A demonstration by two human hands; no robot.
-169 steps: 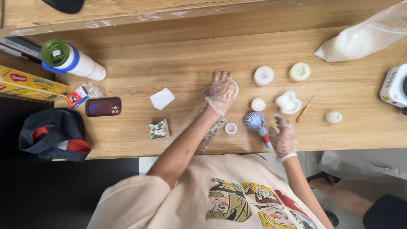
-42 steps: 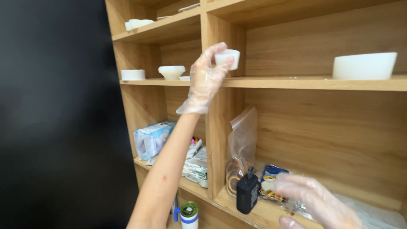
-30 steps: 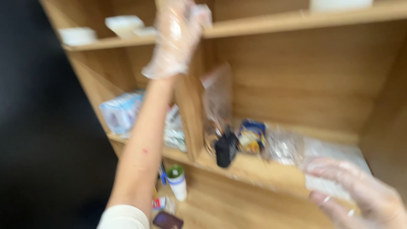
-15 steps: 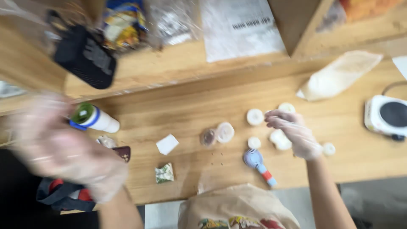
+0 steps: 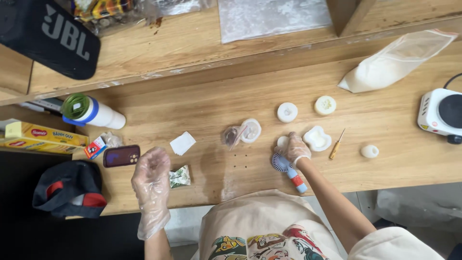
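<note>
Step in hand: you are back over the wooden counter (image 5: 385, 130) among the small white moulded pieces, and I judge that you are picking one up, or steadying it, with your right hand (image 5: 294, 148).
Right grip: your gloved right hand rests with its fingers curled down over a small white round disc (image 5: 282, 141); only the disc's upper left edge shows. Whether the fingers are closed on it or just lying on top, I cannot tell.
Left grip: your gloved left hand (image 5: 151, 174) hovers loosely cupped and holds nothing.
The disc and the grip: it lies under your right fingertips, at about 11 o'clock from the middle of that hand.
Around the right hand: the small blue and white handheld fan (image 5: 287, 169) touches or nearly touches the hand at 6 o'clock; the white heart-shaped mould (image 5: 317, 138) sits just beside it at 2 o'clock; the clear round lidded cup (image 5: 250, 130) is near at 10 o'clock.
Around the left hand: the green patterned sachet (image 5: 180, 176) lies just beside it at 3 o'clock, and the dark purple phone (image 5: 121, 156) at 10 o'clock.
Next move calls for: a light pinch on the disc's rim, I think, lifting clear of the fan.
</note>
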